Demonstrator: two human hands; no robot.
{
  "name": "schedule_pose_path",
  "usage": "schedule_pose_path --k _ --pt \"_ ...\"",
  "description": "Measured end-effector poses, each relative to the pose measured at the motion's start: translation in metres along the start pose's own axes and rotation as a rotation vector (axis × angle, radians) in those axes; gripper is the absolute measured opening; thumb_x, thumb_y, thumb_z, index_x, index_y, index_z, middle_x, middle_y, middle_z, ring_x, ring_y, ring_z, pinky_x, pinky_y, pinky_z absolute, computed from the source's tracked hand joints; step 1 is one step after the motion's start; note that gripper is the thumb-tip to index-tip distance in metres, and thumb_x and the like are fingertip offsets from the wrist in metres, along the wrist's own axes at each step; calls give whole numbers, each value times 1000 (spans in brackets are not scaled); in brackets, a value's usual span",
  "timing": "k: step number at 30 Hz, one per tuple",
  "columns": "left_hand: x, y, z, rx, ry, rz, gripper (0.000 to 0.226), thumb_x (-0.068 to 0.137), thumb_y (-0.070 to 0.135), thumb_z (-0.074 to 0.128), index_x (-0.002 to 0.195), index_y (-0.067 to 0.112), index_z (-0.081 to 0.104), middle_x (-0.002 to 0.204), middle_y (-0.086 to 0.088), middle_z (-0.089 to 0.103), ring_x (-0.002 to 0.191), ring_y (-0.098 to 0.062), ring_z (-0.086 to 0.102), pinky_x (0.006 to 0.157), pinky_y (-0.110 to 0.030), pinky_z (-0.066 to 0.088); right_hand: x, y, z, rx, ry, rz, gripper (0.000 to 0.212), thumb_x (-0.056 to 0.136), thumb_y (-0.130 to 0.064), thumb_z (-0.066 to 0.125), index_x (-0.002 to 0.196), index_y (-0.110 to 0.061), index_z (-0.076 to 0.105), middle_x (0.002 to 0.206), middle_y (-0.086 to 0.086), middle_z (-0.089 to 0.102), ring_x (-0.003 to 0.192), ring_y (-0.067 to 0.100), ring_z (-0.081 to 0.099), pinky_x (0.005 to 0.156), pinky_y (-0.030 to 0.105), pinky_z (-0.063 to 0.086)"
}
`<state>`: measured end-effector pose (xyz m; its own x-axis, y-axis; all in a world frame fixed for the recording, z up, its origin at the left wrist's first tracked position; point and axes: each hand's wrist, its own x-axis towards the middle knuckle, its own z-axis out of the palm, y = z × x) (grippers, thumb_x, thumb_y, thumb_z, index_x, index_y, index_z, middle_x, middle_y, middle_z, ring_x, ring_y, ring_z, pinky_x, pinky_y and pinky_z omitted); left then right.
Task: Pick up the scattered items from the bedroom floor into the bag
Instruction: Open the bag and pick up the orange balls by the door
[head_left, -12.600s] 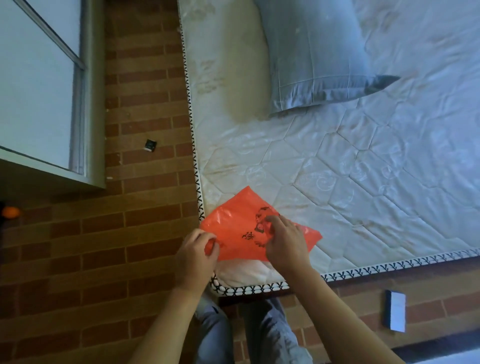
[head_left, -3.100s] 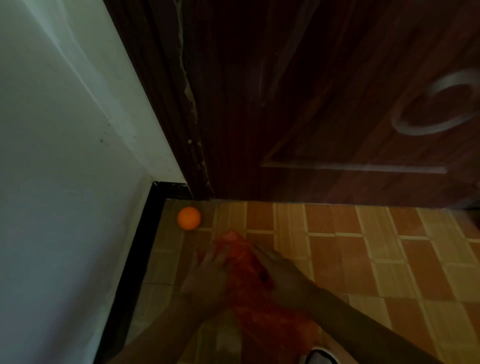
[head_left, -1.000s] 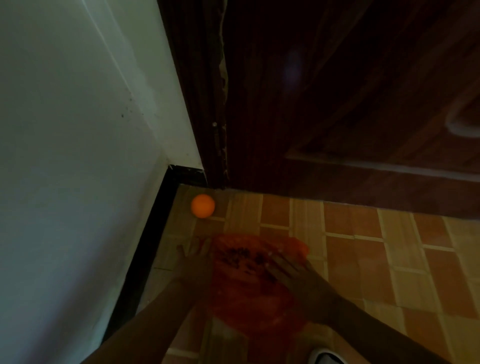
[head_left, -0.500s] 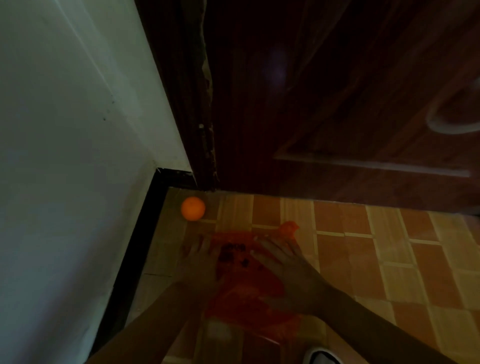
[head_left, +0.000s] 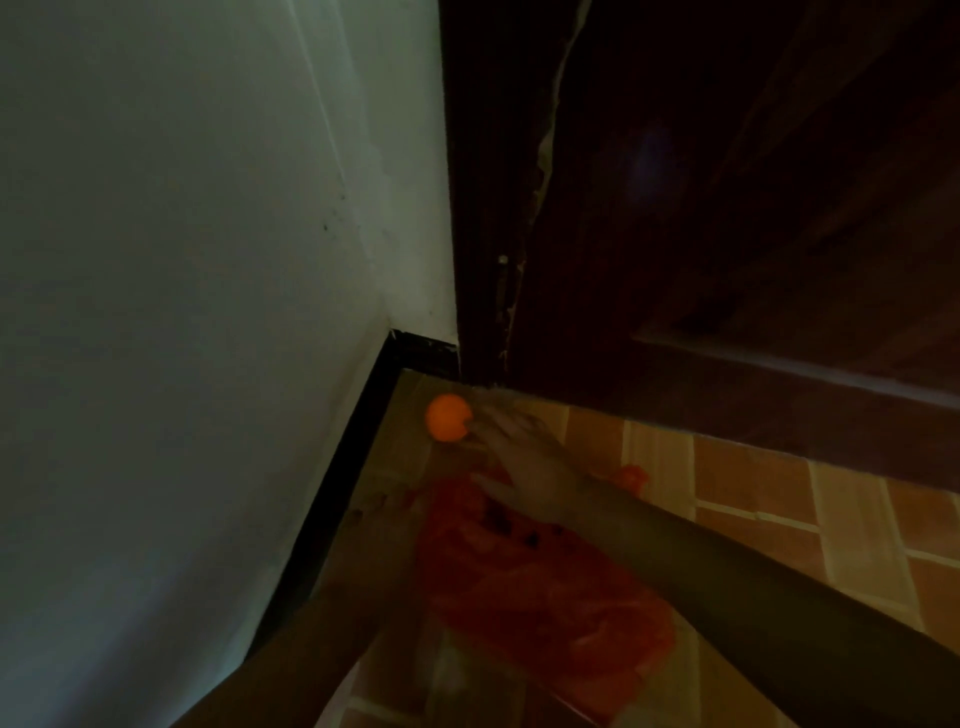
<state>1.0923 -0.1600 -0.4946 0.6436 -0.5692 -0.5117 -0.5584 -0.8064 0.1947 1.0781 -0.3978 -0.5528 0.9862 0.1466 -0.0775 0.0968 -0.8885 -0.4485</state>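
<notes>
Orange ball (head_left: 448, 424) in the corner — right hand (head_left: 524, 462) touches it, grip spread, blurred.

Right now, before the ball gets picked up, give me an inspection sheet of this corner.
Surface: brick-pattern tiled floor, dimly lit.
Job's things: orange ball in the corner; red plastic bag on the floor below it.
Clutter: nothing seen.
Hands: right hand reaches to the ball, fingertips at it, blurred; left hand at the bag's edge, grip unclear.
Cables: nothing seen.
Surroundings: pale wall, black skirting, dark wooden door.
</notes>
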Motion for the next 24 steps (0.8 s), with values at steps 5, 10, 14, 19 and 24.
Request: schedule_pose_path --k 5,10,14,19,24 --pt "-2 -37 22 -74 121 99 72 81 50 31 142 27 63 148 -11 59 118 -39 66 83 -54 61 63 -11 9 -41 -74 -16 76 100 -42 60 163 -22 22 171 9 13 154 30 16 124 50 11" --pt "-12 -47 21 -34 140 88 49 62 26 82 110 23 75 117 -8 71 84 -31 73 53 -40 59 96 -7 38 -59 -227 36 80 99 -41 62 163 -21 19 171 12 10 156 36 12 125 50 19" --pt "-20 -50 17 -39 207 84 51 60 20 77 111 20 73 116 -6 71 78 -28 71 49 -35 52 98 -3 43 -171 -216 52 76 102 -38 59 163 -20 18 168 14 13 152 39 19 122 47 25" --pt "-24 -52 14 -69 198 74 58 73 44 47 120 21 72 125 -3 68 88 -27 70 59 -35 54 84 5 37 -69 -161 179 77 92 -38 71 156 -23 30 163 14 19 144 45 31 113 55 39" --pt "-20 -45 11 -102 287 140 56 63 12 79 118 22 71 117 -3 69 79 -25 71 51 -31 50 40 -16 18 172 71 209 78 83 -29 80 149 -28 38 153 2 31 130 32 46 92 40 50"
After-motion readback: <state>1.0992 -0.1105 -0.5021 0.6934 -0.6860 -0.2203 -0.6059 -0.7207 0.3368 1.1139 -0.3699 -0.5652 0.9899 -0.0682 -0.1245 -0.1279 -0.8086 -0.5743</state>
